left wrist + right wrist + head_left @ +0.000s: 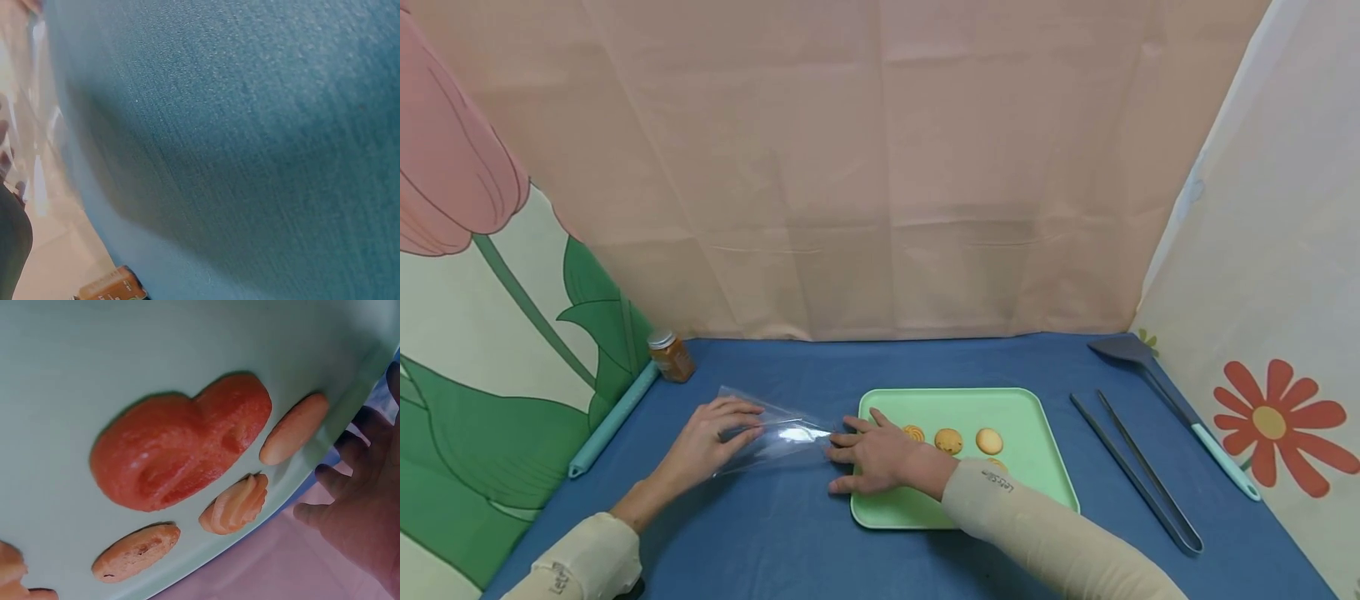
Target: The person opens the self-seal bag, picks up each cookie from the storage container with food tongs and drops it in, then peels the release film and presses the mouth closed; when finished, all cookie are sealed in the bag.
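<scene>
My left hand [715,437] pinches a clear plastic bag [782,437] at its left end, above the blue cloth. With fingers spread and straight, my right hand [880,454] lies over the left side of a light green tray [962,404], its fingertips at the bag's right end; whether they touch it I cannot tell. On the tray are several cookies, among them a speckled one [948,441] and a plain round one [988,441]. The right wrist view also shows a glossy red-brown piece with two lobes [181,444] and a swirled cookie [237,503]. My right forearm hides part of the tray.
Metal tongs [1138,471] lie right of the tray, and beyond them a dark spatula with a pale blue handle [1180,412]. A jar with brown contents [673,358] stands at the back left, near a rolled teal mat [613,421]. Printed cloths hang around the table.
</scene>
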The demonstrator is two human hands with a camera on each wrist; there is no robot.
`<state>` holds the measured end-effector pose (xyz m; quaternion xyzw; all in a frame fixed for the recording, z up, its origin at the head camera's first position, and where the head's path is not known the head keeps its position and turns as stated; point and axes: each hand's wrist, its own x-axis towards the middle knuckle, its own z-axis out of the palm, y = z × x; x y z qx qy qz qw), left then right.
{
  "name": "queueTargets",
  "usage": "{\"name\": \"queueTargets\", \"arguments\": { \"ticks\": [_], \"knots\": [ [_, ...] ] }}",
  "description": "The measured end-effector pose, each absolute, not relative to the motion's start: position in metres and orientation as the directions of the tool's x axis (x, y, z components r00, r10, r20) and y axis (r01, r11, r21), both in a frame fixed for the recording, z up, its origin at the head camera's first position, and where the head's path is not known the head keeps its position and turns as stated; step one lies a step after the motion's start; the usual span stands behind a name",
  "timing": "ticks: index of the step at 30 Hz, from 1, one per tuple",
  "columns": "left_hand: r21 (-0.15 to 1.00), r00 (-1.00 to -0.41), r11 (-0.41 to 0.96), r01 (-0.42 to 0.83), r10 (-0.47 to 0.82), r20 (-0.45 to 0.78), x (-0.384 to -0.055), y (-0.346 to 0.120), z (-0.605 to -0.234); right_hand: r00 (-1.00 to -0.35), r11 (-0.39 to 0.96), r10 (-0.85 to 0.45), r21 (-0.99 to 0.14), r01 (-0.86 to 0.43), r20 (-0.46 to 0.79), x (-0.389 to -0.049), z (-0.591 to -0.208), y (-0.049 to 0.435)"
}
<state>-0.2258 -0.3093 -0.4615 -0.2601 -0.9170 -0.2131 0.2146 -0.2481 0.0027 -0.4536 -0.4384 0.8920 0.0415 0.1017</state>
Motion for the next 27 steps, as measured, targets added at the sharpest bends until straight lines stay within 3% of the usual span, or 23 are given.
{"name": "queueTargets", "arguments": {
  "ticks": [8, 27],
  "knots": [
    [0.299, -0.787, 0.779, 0.551, 0.366, 0.497, -0.226, -0.31, -0.464, -0.603, 0.618, -0.772, -0.019, -0.786, -0.201, -0.249, -0.451, 0.005],
    [0.327, -0.813, 0.778, 0.536, 0.37, 0.45, -0.226, -0.311, -0.466, -0.616, 0.638, -0.769, -0.145, -0.756, -0.17, -0.249, -0.441, 0.024]
  ]
}}
